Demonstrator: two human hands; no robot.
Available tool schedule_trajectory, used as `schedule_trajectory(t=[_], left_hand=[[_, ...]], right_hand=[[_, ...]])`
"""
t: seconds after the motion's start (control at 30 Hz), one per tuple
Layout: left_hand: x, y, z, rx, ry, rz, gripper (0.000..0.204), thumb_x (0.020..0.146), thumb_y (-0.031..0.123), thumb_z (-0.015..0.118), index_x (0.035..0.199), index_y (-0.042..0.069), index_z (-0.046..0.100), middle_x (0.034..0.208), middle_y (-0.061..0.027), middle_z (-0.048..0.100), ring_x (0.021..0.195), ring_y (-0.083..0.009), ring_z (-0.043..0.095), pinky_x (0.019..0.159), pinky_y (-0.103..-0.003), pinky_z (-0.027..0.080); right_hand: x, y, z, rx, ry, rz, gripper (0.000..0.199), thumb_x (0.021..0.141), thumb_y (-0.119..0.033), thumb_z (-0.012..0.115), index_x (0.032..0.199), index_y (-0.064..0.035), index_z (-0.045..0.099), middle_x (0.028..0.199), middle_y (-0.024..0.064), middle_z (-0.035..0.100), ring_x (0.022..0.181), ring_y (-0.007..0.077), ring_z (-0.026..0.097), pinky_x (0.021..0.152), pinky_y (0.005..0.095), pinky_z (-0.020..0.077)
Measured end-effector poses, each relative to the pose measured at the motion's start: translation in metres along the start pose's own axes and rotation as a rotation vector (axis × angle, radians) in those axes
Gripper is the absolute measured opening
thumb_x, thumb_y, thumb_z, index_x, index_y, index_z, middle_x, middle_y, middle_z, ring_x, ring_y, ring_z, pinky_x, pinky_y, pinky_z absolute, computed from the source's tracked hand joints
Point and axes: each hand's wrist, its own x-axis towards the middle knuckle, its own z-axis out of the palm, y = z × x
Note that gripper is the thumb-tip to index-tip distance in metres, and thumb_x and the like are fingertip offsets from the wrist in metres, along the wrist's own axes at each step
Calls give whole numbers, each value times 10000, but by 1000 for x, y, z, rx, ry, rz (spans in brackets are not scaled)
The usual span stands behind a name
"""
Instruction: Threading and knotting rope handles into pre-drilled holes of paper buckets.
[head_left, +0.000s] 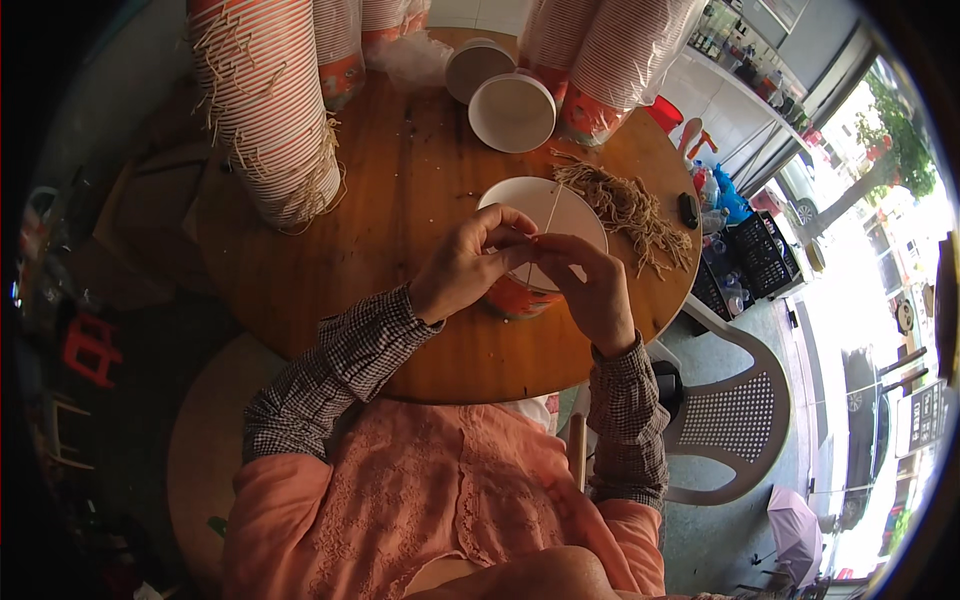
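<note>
A white paper tub [575, 212] with an orange printed outside stands in front of me on the round wooden table. A thin string [553, 208] crosses its open mouth. Over the near rim, my left hand [470, 262] and my right hand [592, 292] meet with fingertips pinched together, closed on the string. The exact grip of each finger is partly hidden. To the right of the tub lies a loose bundle of tan strings [640, 212].
At the left rises a tall stack of tubs [268, 120] draped with strings. Two tubs [512, 114] lie tipped behind, near plastic-wrapped stacks [630, 50]. A small black object [688, 210] sits by the table's right edge. A grey plastic chair [735, 420] stands at the right.
</note>
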Motion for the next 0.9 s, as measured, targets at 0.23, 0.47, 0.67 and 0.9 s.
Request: schedule_trajectory(t=[0.23, 0.47, 0.67, 0.9], left_hand=[[-4, -3, 9, 288, 92, 170, 150, 888, -2, 609, 1034, -2, 577, 933, -49, 651, 898, -110, 624, 832, -252, 505], [-2, -8, 10, 295, 161, 188, 154, 853, 8, 647, 995, 6, 588, 885, -55, 620, 829, -122, 620, 757, -274, 512], [-6, -2, 11, 540, 143, 404, 138, 806, -17, 661, 931, -8, 603, 987, -97, 578, 803, -178, 629, 732, -284, 515], [-8, -4, 8, 613, 99, 489, 157, 798, -24, 653, 949, 4, 618, 1029, -91, 550, 789, -166, 611, 720, -282, 514]], right_hand=[[-8, 1, -1, -139, 62, 53, 91, 832, -81, 683, 912, -37, 688, 802, 40, 685, 740, 90, 602, 712, 249, 467], [-16, 1, 8, -216, 173, -15, 72, 824, -56, 677, 888, -32, 654, 782, 49, 672, 717, 125, 616, 710, 261, 473], [-17, -1, 9, -171, 173, -33, 76, 821, -33, 664, 894, -28, 646, 804, 62, 670, 752, 141, 623, 715, 265, 477], [-17, -3, 6, -199, 146, -35, 79, 826, -29, 655, 905, -27, 649, 815, 63, 680, 768, 139, 634, 724, 265, 480]])
